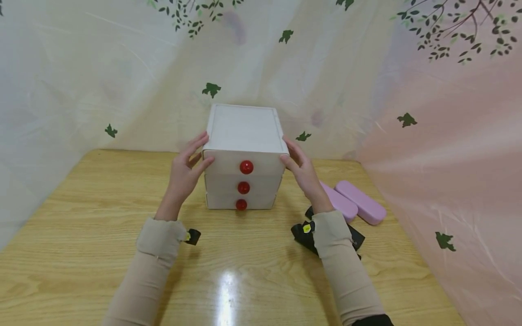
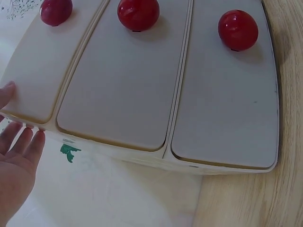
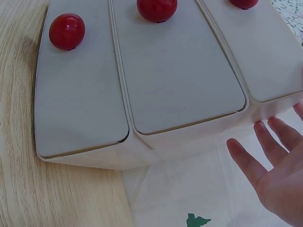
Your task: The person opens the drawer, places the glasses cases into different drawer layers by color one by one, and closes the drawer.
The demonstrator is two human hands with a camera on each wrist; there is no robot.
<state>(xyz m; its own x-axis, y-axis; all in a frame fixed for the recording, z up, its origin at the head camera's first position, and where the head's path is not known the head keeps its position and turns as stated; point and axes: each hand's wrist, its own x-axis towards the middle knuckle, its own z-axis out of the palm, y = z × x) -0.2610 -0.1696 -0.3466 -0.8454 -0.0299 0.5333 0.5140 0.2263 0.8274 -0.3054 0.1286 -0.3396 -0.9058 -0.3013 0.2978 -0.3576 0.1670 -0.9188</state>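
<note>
A white three-drawer box (image 1: pixel 246 129) stands upright on the table, its front facing me. Each drawer front carries one round red knob (image 1: pixel 246 167), and all the drawers look closed. My left hand (image 1: pixel 183 174) touches the box's upper left edge, thumb on the top drawer's front and fingers along the side. On the opposite edge my right hand (image 1: pixel 305 174) does likewise. In the left wrist view the left fingers (image 2: pixel 34 146) lie nearly straight against the side wall. The right fingers (image 3: pixel 270 142) are spread and straight in the right wrist view.
Two purple rounded cases (image 1: pixel 360 202) lie on the wooden table (image 1: pixel 102 253) to the right, partly behind my right forearm. Black items (image 1: pixel 355 237) are beside them, half hidden by the sleeve. A leaf-patterned curtain (image 1: pixel 134 68) hangs behind the table and along its right side.
</note>
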